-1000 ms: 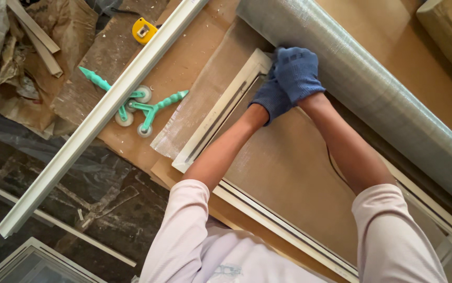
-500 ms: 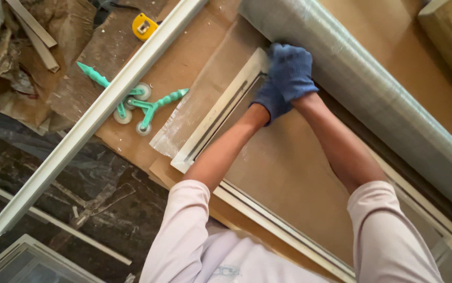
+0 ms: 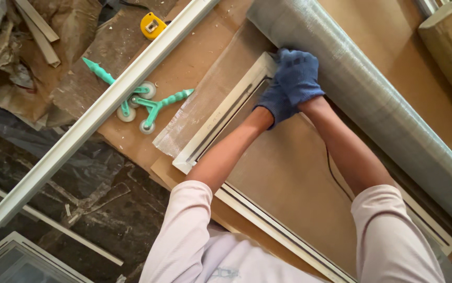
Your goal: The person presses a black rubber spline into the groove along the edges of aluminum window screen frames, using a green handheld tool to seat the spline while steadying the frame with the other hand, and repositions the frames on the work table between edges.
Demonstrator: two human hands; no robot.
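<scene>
Both of my hands wear blue gloves and press together at the far corner of a white window-screen frame (image 3: pixel 221 123) lying on a brown board. My right hand (image 3: pixel 299 76) lies on top, my left hand (image 3: pixel 274 105) is tucked under it. Their fingers are closed at the frame's corner, where grey mesh (image 3: pixel 205 99) from a large mesh roll (image 3: pixel 372 99) runs over the frame. What the fingers grip is hidden by the gloves.
A long white profile bar (image 3: pixel 105 107) lies diagonally at the left. Two green spline rollers (image 3: pixel 147 102) sit beside it, a yellow tape measure (image 3: pixel 152 24) farther off. Crumpled brown paper (image 3: pixel 32 63) and wood strips are at top left; dark marble floor lies below.
My hands have shifted very slightly at the frame's corner. The view has barely drifted; nothing else moved.
</scene>
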